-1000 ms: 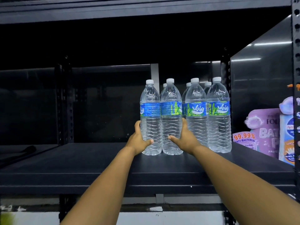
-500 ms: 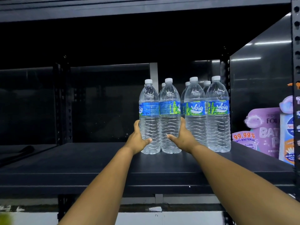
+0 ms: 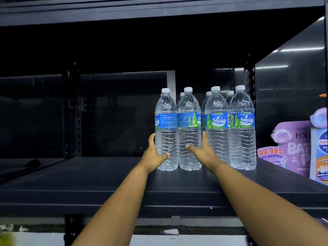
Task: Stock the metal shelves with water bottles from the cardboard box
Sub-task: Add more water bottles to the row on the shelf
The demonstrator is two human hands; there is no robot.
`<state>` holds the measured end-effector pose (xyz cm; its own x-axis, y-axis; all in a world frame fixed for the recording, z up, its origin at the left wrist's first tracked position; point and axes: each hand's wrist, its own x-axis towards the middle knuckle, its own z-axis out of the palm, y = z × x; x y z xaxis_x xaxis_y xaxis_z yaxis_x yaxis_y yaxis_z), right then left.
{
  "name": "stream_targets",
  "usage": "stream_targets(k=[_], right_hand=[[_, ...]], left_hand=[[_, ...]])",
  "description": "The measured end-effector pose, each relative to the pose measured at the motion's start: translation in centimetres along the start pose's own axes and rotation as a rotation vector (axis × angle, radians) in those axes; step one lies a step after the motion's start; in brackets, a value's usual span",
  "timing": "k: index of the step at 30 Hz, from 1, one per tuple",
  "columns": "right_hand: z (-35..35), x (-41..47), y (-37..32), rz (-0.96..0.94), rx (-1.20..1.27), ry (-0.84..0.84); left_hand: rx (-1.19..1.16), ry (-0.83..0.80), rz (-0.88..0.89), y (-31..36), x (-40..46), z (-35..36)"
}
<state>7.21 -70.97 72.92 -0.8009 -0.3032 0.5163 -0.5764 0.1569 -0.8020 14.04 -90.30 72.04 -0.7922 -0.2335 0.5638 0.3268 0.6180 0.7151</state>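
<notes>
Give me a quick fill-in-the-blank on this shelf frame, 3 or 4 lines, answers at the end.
1. The left hand grips the ____ bottle of the front row.
2. The right hand grips the bottle beside it, ____ from the left.
3. Every water bottle has a ____ cap.
4. The purple anti-bacterial packs stand to the ____ of the bottles on the metal shelf.

Missing words: leftmost; second; white; right

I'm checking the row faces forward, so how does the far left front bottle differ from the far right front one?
The far left bottle shows its label's small print; the far right bottle shows the Waig logo. The left hand grips the far left bottle; nothing holds the far right bottle. Both stand upright with white caps.
</notes>
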Motion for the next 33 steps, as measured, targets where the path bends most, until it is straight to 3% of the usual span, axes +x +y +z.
stream_targets(k=[11, 20, 27, 33], right_hand=[[0.01, 0.39, 0.42, -0.018, -0.022, 0.047], [0.49, 0.40, 0.38, -0.092, -0.223, 0.175], [0.60, 0.27, 0.59, -0.129, -0.109, 0.058], [0.29, 0.34, 0.85, -0.156, -0.208, 0.062]], left_hand=[[-0.024, 0.041, -0.007, -0.17, 0.24, 0.26], [0.076, 0.112, 0.029, 0.45, -0.20, 0.34], [-0.127, 0.053, -0.074, 0.70, -0.04, 0.34], [-0.008, 0.070, -0.038, 0.39, -0.31, 0.19]])
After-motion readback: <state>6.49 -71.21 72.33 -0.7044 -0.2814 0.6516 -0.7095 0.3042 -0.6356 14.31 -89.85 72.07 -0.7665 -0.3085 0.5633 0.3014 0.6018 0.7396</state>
